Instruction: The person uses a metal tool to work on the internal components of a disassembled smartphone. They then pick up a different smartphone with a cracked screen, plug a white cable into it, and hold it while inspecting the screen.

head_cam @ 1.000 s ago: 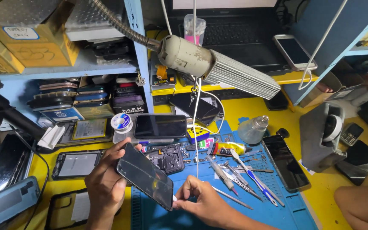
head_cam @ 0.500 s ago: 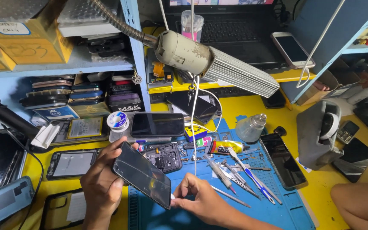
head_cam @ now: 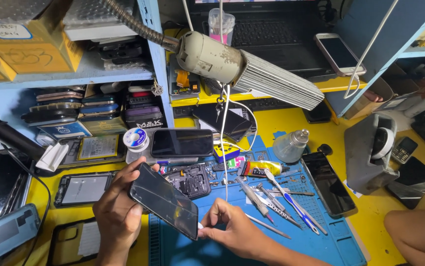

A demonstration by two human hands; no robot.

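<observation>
Left hand: the left hand (head_cam: 119,212) wraps its fingers round the upper end of a dark phone screen (head_cam: 164,200), lifted off the bench and tilted so the glass faces up.
Right hand: the right hand (head_cam: 234,231) pinches the screen's lower corner between thumb and fingertips, likely to steady it.
Just beyond: an opened phone body (head_cam: 189,180) lies on the blue work mat (head_cam: 321,236), close enough to reach.
To the right: a glue tube (head_cam: 261,169), a blue toothbrush (head_cam: 291,199) and tweezers (head_cam: 254,197) lie fanned out.
Above: the lamp (head_cam: 242,69) leans over the mat for light.
</observation>
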